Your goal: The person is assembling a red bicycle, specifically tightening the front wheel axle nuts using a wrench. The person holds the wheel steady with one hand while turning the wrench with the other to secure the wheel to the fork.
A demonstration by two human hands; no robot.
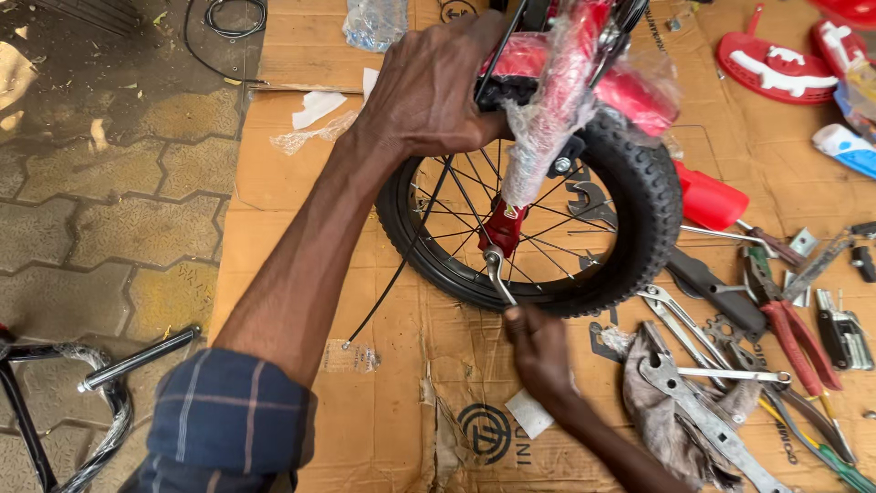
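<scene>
A small bicycle wheel with a black knobby tyre (652,210) stands upright on flattened cardboard (383,429). A red fork (538,137) wrapped in clear plastic runs down to its axle. My left hand (429,87) grips the black part at the top of the wheel, next to the fork. My right hand (540,351), below the wheel, holds a silver spanner (497,274) whose head sits at the axle nut on the red fork end. A thin black cable (401,274) hangs down across the spokes to the cardboard.
Tools lie on the right of the cardboard: a red-handled screwdriver (712,199), red-handled pliers (794,338), an adjustable wrench (693,402) on a grey rag (657,415), and hex keys (844,333). Red plastic parts (776,64) lie at the top right. Wrapped black handlebars (100,383) rest on the paving at the lower left.
</scene>
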